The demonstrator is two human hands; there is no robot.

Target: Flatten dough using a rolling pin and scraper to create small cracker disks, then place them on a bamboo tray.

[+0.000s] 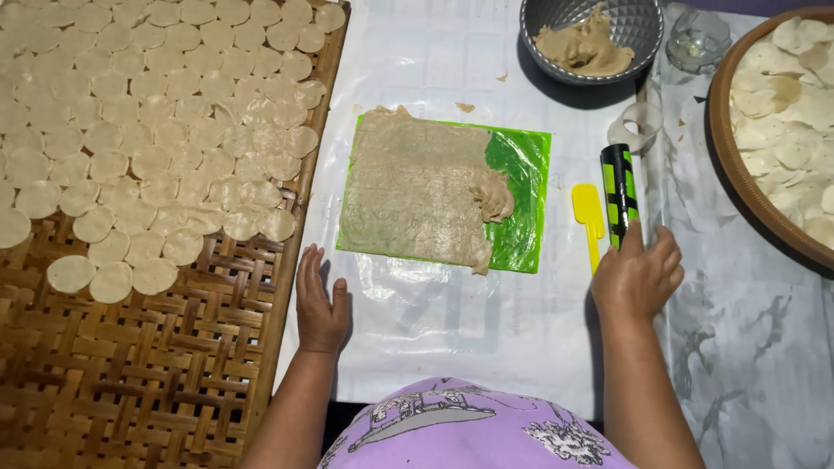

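Seen from above, a person works at a tabletop (452, 313) covered with clear plastic sheet. The left hand (320, 300) lies flat, fingers pressed together, just beside a woven bamboo tray (130, 373), likely steadying the sheet. The right hand (638, 274) rests its fingers, loosely curled, on the lower end of a black and green roller (618, 193), which lies beside a yellow spatula (589, 217). Between the hands sits a green board (521, 200) with beige dough (417, 187) spread thin across most of it. Round dough discs (156, 113) fill the tray's upper part in overlapping rows, probably laid out to dry. A metal bowl (638, 26) holds more dough.
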